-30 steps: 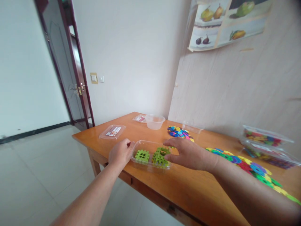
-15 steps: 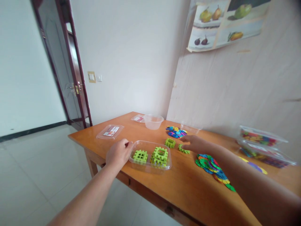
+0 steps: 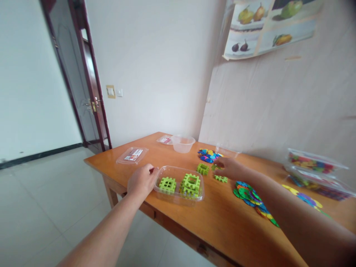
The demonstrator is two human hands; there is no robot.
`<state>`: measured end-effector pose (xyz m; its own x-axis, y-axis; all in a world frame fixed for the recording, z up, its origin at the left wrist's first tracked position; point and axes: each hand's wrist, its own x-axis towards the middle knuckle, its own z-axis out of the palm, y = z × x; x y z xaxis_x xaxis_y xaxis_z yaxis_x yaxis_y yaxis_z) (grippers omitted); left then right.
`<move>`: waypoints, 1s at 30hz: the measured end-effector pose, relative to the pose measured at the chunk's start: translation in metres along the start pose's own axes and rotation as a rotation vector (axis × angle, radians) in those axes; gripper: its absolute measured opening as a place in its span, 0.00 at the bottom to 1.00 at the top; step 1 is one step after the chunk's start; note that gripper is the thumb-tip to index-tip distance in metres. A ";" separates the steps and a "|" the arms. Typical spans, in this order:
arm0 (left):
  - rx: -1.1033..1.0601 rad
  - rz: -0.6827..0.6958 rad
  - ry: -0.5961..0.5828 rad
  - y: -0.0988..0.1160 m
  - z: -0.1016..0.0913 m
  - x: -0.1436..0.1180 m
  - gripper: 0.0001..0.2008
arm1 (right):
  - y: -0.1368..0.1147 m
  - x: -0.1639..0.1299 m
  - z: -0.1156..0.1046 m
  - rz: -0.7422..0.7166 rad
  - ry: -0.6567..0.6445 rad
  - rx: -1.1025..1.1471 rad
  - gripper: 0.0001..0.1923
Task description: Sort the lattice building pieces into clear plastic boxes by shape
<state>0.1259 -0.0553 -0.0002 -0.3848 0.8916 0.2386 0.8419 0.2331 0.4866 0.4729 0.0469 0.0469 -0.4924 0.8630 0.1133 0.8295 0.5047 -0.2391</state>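
My left hand is closed on the left rim of a clear plastic container near the table's front edge. Inside it lie a flat green building block with a window-like grid and a small stack of green blocks, the top one with a round opening. To the right, my right hand has its thumb and fingers around a green building block, partly hidden by them. Just below is another green piece, partly covered. A green block with an opening lies left of this hand.
Colourful notched discs lie in a far pile and a nearer pile under my right forearm. Toward the back stand a translucent bowl and a lid. Filled clear boxes are stacked at right on the wooden table.
My right thumb and fingers have come in around a green block, which now shows between them, above the lower piece. My left hand stays at the container. The view has shifted slightly.
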 end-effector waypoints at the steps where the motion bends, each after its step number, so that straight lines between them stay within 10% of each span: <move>1: 0.001 0.000 0.000 0.000 0.000 0.000 0.21 | -0.009 0.000 -0.004 -0.026 0.041 0.023 0.19; 10: -0.008 0.029 0.027 0.001 0.000 -0.005 0.20 | -0.135 -0.005 -0.018 -0.346 0.045 0.159 0.19; 16: -0.011 0.017 -0.001 0.005 -0.005 -0.008 0.20 | -0.174 0.004 0.004 -0.402 -0.035 0.074 0.24; 21: -0.031 0.015 0.017 0.004 -0.002 -0.007 0.19 | -0.160 0.008 0.002 -0.342 0.018 0.138 0.26; 30: -0.015 0.022 0.025 -0.001 0.003 -0.004 0.20 | -0.055 0.033 -0.010 -0.023 0.054 0.009 0.15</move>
<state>0.1279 -0.0578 -0.0041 -0.3763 0.8862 0.2702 0.8444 0.2080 0.4936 0.4134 0.0475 0.0735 -0.4960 0.8514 0.1704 0.8157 0.5242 -0.2445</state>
